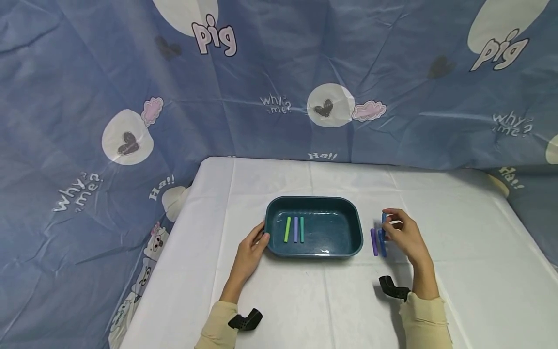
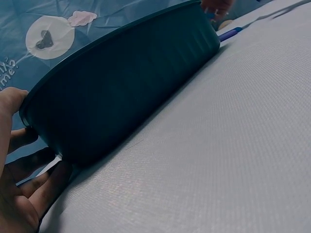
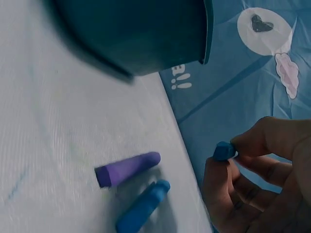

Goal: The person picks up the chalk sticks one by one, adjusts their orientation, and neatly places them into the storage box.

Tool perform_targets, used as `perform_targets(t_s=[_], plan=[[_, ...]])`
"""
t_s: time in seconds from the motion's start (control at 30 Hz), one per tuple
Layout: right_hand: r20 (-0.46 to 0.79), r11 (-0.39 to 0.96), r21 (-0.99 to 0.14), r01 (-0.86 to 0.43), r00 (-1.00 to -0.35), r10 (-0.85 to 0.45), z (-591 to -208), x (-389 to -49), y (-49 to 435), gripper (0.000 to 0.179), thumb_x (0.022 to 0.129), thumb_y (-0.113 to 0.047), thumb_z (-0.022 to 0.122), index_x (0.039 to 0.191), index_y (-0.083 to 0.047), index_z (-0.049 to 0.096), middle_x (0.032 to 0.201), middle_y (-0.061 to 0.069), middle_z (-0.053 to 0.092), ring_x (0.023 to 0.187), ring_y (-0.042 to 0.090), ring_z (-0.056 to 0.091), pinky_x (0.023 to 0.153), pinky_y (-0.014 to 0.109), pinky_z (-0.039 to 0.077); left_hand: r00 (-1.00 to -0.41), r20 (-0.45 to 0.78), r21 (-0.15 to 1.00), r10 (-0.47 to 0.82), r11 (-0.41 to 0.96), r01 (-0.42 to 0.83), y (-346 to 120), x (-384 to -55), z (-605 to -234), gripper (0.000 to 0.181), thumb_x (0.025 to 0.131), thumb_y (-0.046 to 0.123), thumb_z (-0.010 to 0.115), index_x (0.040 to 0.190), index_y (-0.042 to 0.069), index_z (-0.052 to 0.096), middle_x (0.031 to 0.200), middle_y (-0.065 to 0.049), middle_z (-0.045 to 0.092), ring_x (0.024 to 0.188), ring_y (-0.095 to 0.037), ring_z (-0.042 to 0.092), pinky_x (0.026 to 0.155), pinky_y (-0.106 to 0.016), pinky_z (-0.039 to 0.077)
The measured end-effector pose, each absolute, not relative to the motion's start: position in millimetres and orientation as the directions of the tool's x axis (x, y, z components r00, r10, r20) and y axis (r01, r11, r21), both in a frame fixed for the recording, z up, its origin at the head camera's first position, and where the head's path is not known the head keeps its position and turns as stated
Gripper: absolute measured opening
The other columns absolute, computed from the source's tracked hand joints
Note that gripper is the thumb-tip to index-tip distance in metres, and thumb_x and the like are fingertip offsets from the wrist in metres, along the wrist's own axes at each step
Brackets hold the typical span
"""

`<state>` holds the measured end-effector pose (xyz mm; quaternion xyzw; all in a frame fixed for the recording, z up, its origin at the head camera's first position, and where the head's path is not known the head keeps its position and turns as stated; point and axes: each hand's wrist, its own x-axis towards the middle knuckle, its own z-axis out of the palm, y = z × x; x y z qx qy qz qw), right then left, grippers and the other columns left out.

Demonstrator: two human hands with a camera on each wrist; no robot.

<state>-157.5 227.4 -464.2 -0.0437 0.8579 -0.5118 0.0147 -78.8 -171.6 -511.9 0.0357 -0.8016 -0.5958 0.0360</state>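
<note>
Aloft, a blue stick [image 3: 224, 151] was pinched by the right hand [image 1: 404, 233].
The teal tray [image 1: 329, 237] was gripped by the left hand [image 1: 250, 253].

Head view: set high and farthest off, facing forward and down over the whole tray [image 1: 331, 230]. Left wrist view: low, tilted, close beside the tray. Right wrist view: tilted, close to the purple stick [image 3: 129, 170] — both items shared with head view

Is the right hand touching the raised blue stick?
Touching: the right wrist view shows the right hand pinching the raised blue stick between thumb and finger.
</note>
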Motion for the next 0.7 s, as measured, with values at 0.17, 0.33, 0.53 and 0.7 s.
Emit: perform_targets(t_s=[0.17,0.33,0.53,0.7], plan=[[0.022,0.464,-0.883,-0.072,-0.993,-0.113,-461.6,-157.7,221.5,0.037,0.093,-0.006,0.053,0.128,0.003,0.049,0.105,0.014,0.049,0.077,0.002,0.055,0.061,0.025,0.058,-0.994,0.027,0.958,-0.104,0.286,-0.003,-171.5,-78.8,-513.0,0.052,0.094,0.044,0.054,0.141,0.023,0.046,0.137,-0.007,0.054,0.124,-0.018,0.054,0.1,-0.03,0.047],[0.034,0.461,-0.883,-0.09,-0.991,-0.13,-458.8,-158.4,216.8,0.036,0.093,-0.006,0.051,0.128,0.002,0.049,0.105,0.013,0.048,0.077,0.004,0.056,0.06,0.028,0.058,-0.995,0.024,0.961,-0.101,0.278,-0.005,-172.0,-78.9,-512.3,0.051,0.094,0.045,0.054,0.14,0.025,0.045,0.138,-0.006,0.054,0.125,-0.017,0.054,0.1,-0.03,0.047],[0.074,0.453,-0.882,-0.132,-0.987,-0.143,-456.5,-159.9,211.4,0.035,0.092,-0.005,0.053,0.126,0.003,0.051,0.103,0.015,0.051,0.076,0.003,0.057,0.059,0.028,0.057,-0.995,0.017,0.962,-0.103,0.274,-0.011,-171.4,-79.3,-509.6,0.051,0.095,0.04,0.055,0.141,0.02,0.045,0.138,-0.008,0.053,0.125,-0.019,0.054,0.1,-0.029,0.047],[0.073,0.449,-0.883,-0.135,-0.986,-0.152,-453.4,-158.6,207.2,0.035,0.092,-0.005,0.053,0.126,0.001,0.051,0.103,0.014,0.051,0.077,0.004,0.057,0.059,0.031,0.058,-0.996,0.005,0.961,-0.089,0.276,-0.02,-168.3,-73.7,-491.3,0.051,0.097,0.032,0.054,0.142,0.01,0.044,0.139,-0.015,0.051,0.127,-0.025,0.052,0.101,-0.032,0.046]])
